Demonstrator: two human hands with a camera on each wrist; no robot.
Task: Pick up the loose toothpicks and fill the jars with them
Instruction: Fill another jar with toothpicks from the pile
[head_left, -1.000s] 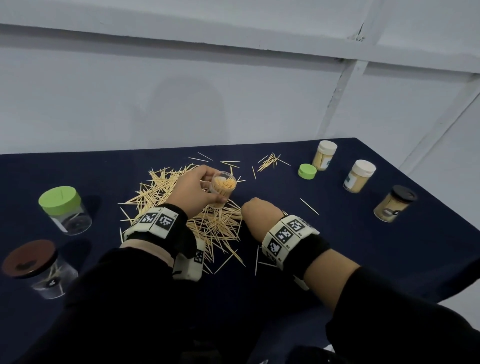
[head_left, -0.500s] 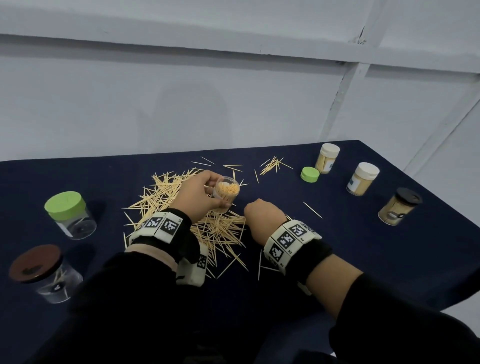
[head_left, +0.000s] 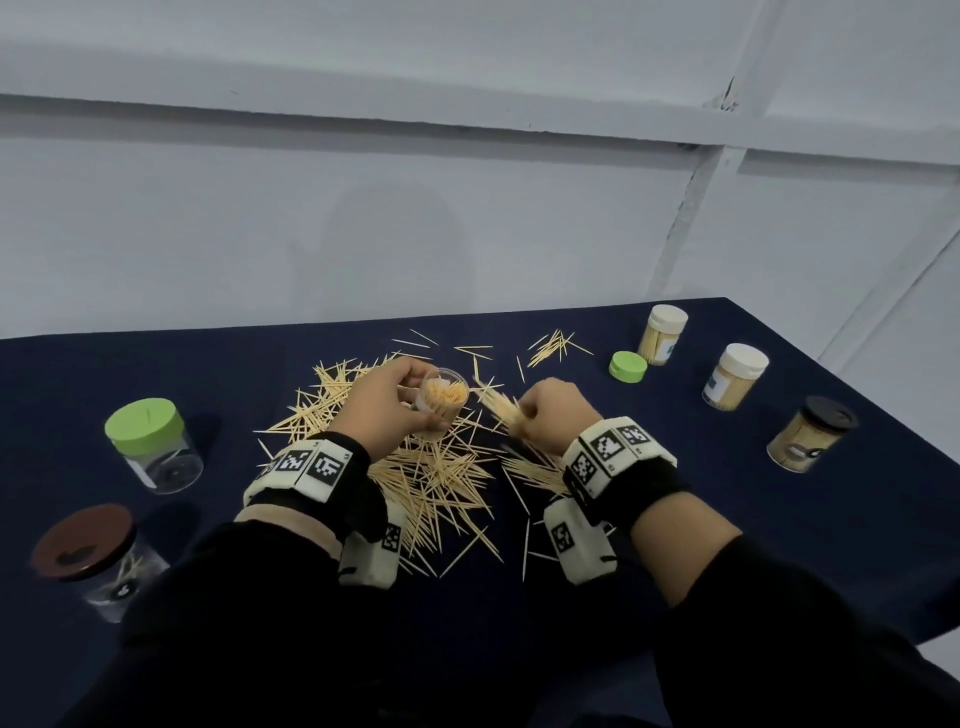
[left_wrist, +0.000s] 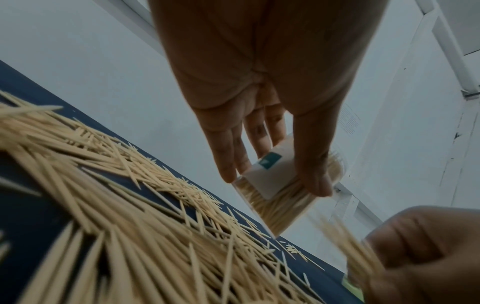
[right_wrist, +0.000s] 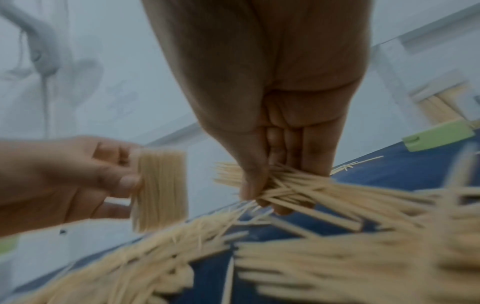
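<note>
My left hand (head_left: 387, 402) grips a small clear open jar (head_left: 441, 402) nearly full of toothpicks, tilted above the table; it appears as the jar (left_wrist: 280, 191) and as the jar (right_wrist: 159, 191) in the wrist views. Just right of it my right hand (head_left: 550, 415) pinches a bunch of toothpicks (head_left: 498, 408), seen closer as the bunch (right_wrist: 280, 185), its tips pointing toward the jar. A big loose pile of toothpicks (head_left: 431, 478) lies on the dark blue tablecloth (head_left: 727, 519) under both hands. A smaller heap (head_left: 553, 347) lies farther back.
A green lid (head_left: 627, 366) lies alone at the back right. Beside it stand two white-capped filled jars (head_left: 664, 333) (head_left: 735, 375) and a black-capped one (head_left: 811, 434). At the left stand a green-lidded clear jar (head_left: 153, 444) and a brown-lidded one (head_left: 91, 558).
My right hand has risen off the pile with a bunch of toothpicks and moved toward the jar. The left hand still holds the jar in much the same place.
</note>
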